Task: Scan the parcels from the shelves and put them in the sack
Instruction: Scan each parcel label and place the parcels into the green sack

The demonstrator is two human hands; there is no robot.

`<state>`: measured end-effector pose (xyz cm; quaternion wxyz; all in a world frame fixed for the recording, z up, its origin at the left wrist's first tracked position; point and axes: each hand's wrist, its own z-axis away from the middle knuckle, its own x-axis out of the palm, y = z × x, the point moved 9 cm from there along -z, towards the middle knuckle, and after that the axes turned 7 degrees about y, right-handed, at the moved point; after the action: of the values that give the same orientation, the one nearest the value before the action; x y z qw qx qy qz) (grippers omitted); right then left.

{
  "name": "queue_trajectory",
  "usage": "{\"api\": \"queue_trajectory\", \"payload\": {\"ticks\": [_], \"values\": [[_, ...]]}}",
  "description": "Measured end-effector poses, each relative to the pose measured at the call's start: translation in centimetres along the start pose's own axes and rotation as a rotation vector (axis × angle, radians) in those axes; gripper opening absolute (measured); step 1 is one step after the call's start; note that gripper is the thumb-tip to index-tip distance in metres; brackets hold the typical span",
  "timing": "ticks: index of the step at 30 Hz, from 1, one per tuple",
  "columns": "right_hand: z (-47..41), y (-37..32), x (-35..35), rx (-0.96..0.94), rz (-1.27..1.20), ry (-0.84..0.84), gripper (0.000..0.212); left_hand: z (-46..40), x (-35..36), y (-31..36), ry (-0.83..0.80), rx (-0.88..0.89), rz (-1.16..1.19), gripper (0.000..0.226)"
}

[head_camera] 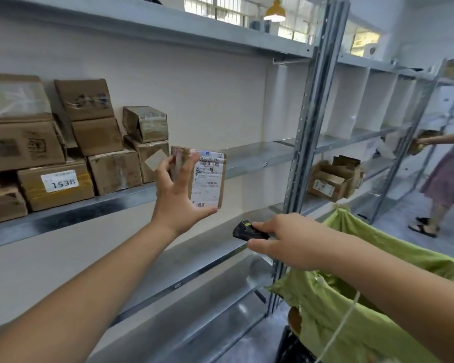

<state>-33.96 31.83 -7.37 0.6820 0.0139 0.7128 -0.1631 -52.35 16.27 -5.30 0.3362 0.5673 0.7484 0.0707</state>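
Parcel (207, 176): small brown box with a white label, upright in our left hand (177, 195), thumb under its lower edge and fingers spread over its left side. It hangs in front of the middle shelf (252, 155), clear of the boxes (63, 153) stacked at that shelf's left end.

Scanner (248, 230): small, black, pinched in the curled fingers of our right hand (286, 241), below and to the right of the parcel, not touching it.

Step in hand, as we judge it: the scan. To do it well we tilt the label square to the scanner's nose, keep our left fingers off the barcode near the label's top, and hold both hands steady until it reads.

Sack (364, 305): green, at lower right under our right arm, mouth open towards us. Something brownish shows inside near its left edge, perhaps a parcel; the view is too poor to say more.

Open carton (334, 179): on the lower shelf of the next bay, flaps up, contents not visible.

Stacked boxes: all closed, one marked 1538.
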Motion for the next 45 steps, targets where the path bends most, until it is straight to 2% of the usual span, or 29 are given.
{"api": "queue_trajectory", "payload": {"ticks": [9,18,21,27,32,38,42,45], "values": [[-1.0,8.3,0.7,0.167,-0.083,0.038,0.055,0.1,9.5,1.4,-0.139,-0.006,0.076,0.129],[-0.8,23.6,3.5,0.383,-0.228,0.134,0.054,2.1,24.5,4.9,-0.354,-0.045,0.182,0.125],[-0.8,29.5,4.8,0.458,-0.234,0.155,0.064,2.9,30.5,6.1,-0.424,-0.094,0.244,0.127],[0.3,41.0,9.0,0.640,-0.416,0.144,0.064,6.0,42.8,8.3,-0.657,-0.265,0.301,0.134],[2.3,48.4,11.6,0.781,-0.448,0.171,0.058,10.2,50.7,10.3,-0.860,-0.336,0.309,0.132],[5.0,53.6,14.6,0.927,-0.448,0.125,0.057,13.8,57.9,11.8,-1.025,-0.395,0.275,0.131],[5.7,55.7,17.6,1.019,-0.504,0.056,0.065,16.9,63.4,11.8,-1.154,-0.446,0.306,0.130],[5.2,57.6,19.9,1.107,-0.538,0.023,0.059,19.5,68.1,10.9,-1.239,-0.510,0.297,0.131]]}}
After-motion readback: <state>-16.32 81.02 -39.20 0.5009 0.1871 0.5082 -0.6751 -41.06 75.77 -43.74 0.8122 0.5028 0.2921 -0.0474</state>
